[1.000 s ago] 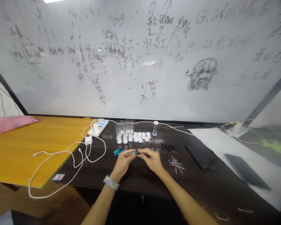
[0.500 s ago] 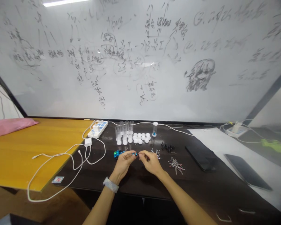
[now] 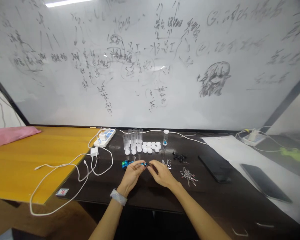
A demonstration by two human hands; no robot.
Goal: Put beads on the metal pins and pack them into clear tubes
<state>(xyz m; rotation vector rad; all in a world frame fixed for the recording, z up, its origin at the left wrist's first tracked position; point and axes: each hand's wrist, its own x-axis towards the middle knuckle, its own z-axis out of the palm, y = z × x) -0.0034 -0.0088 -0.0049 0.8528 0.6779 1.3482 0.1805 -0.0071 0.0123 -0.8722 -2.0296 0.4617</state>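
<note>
Between the fingertips of both hands is a small blue-and-black part [image 3: 145, 164] with a thin light rod along it. My left hand [image 3: 130, 176] is closed in a pinch at its blue end, and my right hand [image 3: 163, 175] pinches its dark end. Fingers cover much of the part, so its kind is unclear. Just left of my left hand lie small blue and green pieces [image 3: 126, 163]. Bent silvery wires [image 3: 167, 163] lie past my right hand, with small black pieces [image 3: 179, 156] behind them. A loose pile of thin metal rods [image 3: 188, 176] rests further right.
Several clear tubes [image 3: 135, 136] and white caps [image 3: 150, 145] stand at the back of the dark table [image 3: 157, 200]. A capped tube [image 3: 165, 137] holds something blue. A power strip [image 3: 105, 138] with white cables is at left; a black phone [image 3: 213, 169] and a tablet-like slab [image 3: 265, 182] lie right.
My right hand's fingers have shifted slightly at the dark end of the part, and more of the blue and the rod shows between the hands. The left hand stays nearly in place.
</note>
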